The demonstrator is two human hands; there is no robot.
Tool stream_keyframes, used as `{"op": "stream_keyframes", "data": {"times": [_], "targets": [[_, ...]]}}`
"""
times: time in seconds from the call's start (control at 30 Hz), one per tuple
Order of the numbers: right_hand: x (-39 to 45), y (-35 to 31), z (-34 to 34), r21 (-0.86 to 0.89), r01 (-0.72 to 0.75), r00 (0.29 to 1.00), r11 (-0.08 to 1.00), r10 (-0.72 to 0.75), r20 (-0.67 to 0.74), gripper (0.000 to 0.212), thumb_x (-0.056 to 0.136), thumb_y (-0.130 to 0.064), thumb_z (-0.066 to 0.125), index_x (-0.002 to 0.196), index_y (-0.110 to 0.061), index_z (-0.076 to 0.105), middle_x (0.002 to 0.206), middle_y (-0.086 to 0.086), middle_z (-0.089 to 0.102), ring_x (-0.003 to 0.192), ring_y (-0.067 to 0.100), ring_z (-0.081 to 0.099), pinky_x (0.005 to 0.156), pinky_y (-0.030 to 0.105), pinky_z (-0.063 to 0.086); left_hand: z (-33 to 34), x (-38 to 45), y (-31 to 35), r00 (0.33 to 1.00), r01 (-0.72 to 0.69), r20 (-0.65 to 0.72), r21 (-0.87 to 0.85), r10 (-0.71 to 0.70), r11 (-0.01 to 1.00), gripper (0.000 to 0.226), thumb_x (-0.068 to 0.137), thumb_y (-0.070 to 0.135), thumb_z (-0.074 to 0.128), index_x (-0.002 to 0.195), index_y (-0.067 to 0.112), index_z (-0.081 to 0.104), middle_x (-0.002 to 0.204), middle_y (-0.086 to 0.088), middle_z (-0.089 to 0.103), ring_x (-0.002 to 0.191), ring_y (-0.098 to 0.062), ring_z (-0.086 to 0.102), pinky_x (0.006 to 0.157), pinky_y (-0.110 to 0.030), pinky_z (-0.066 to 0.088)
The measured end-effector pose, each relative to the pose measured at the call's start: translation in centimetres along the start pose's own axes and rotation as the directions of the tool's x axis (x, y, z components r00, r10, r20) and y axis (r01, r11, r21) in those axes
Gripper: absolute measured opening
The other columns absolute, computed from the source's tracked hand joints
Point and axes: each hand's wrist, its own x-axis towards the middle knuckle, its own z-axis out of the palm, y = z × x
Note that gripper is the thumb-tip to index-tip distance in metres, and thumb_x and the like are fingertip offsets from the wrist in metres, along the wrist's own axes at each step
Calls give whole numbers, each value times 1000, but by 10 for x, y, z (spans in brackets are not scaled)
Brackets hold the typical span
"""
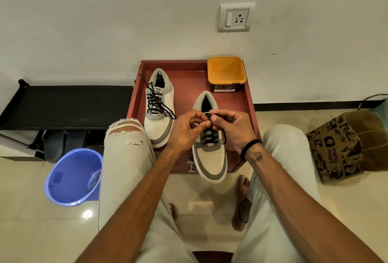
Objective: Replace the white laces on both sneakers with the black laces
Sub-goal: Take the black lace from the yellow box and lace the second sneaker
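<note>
A black lace (210,134) is pinched by both hands over the right-hand sneaker (211,153), which is set on the red desk (186,82) with its toe past the near edge. The left hand (186,130) and right hand (233,128) are curled round the lace ends. The other sneaker (158,107), already laced in black, is placed just beside it, near an orange container (226,72).

Sneaker tongue (204,115) behind hands (184,130).
</note>
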Motion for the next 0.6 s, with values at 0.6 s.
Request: {"op": "stream_keyframes", "data": {"times": [0.6], "targets": [[-7, -2, -9, -720, 378, 923, 582, -292, 249, 19, 92, -8, 71, 107, -18, 79, 106, -3, 66, 99, 12, 63, 90, 16, 48, -1, 6, -3, 996, -40, -82, 49, 44, 998, 20, 92, 11, 76, 111, 13, 78, 102, 5, 79, 96, -5, 74, 85, -20, 58]]}}
